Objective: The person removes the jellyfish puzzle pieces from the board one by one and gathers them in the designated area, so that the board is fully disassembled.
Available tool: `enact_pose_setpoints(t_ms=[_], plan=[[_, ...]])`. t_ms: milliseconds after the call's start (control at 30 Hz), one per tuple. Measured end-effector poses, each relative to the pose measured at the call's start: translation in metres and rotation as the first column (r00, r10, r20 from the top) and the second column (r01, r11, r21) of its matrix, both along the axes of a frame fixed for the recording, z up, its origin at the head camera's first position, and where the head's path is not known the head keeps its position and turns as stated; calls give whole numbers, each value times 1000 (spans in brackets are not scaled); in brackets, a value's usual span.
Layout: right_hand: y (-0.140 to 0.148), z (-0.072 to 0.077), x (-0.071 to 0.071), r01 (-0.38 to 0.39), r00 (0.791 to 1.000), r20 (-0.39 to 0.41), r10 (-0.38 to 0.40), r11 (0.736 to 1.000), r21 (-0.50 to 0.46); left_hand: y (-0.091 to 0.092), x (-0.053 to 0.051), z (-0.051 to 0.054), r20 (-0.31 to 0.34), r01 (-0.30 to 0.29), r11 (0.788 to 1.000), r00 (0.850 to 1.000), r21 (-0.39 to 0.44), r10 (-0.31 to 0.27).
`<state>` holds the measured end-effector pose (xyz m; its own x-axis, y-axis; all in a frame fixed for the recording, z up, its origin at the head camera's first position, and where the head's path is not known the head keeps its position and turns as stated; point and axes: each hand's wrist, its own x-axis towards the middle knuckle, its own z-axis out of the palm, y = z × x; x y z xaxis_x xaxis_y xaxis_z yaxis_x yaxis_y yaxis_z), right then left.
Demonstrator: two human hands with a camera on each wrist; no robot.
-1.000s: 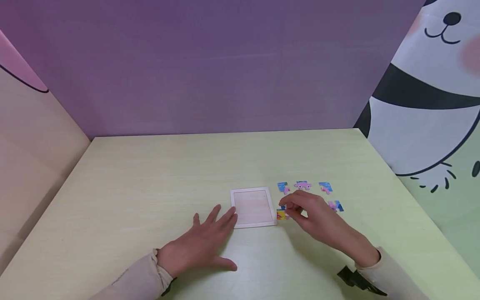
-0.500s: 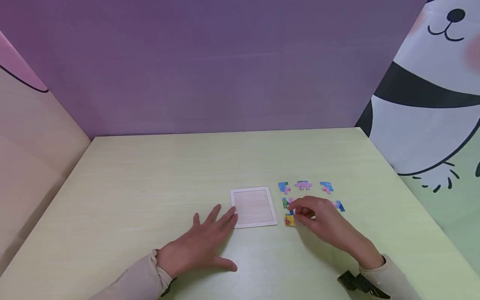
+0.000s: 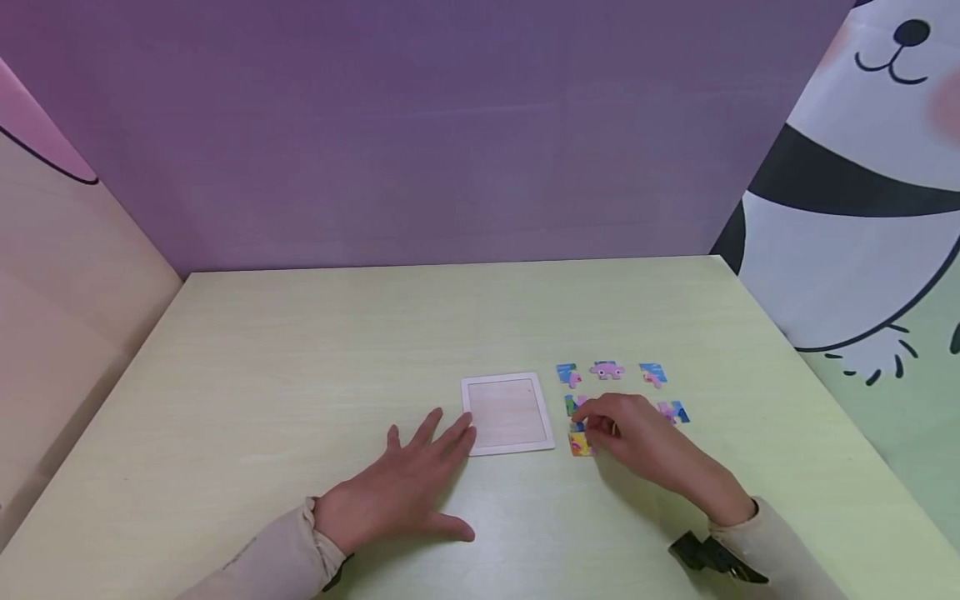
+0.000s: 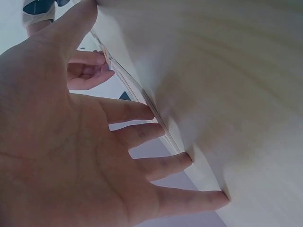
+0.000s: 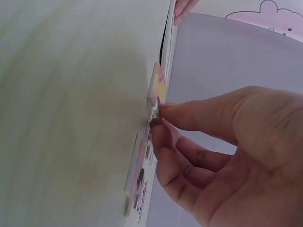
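Observation:
A yellow jigsaw puzzle piece (image 3: 580, 444) lies just right of the white square puzzle frame (image 3: 547, 412). My right hand (image 3: 648, 446) pinches this piece at its edge between thumb and index finger; the right wrist view shows the yellow piece (image 5: 159, 85) low over the table. The other fingers curl inward. With fingers spread, my left hand (image 3: 397, 487) rests at the frame's left edge. In the left wrist view, its fingertips touch the table and the frame's side. Behind the right fingertips sits a green and pink puzzle piece (image 3: 572, 405), partly hidden.
More puzzle pieces lie to the right: a blue and pink corner (image 3: 567, 375), a pink one with eyes (image 3: 607, 370), another blue one (image 3: 652, 374) and a pink and blue one (image 3: 673, 412). A purple wall (image 3: 450, 142) closes the table's (image 3: 315, 350) far side.
My right hand has drawn the yellow piece rightward and slightly nearer, away from the frame's edge. The green and pink piece has come into view. My left hand has stayed still.

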<state>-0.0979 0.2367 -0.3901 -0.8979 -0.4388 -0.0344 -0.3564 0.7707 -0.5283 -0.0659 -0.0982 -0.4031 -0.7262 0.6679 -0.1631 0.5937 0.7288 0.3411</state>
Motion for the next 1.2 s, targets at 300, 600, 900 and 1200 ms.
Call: enact_pose_setpoints(t_ms=[300,600,900,1200], plan=[[-3,-3,0,-24,999,-29,24,1000,4,0,0,0,-14,1,1000,1000,-11,-1],[-2,-5,2,-17,997,-80,17,1000,-3,3,-2,1,8,-3,1000,1000,3,3],[4,-2,8,77,987,-139,-82,996,-45,1,-1,-1,41,-24,1000,999,-1,24],[18,2,6,129,952,-275,-131,991,-25,-11,-2,-2,70,-64,998,996,29,62]])
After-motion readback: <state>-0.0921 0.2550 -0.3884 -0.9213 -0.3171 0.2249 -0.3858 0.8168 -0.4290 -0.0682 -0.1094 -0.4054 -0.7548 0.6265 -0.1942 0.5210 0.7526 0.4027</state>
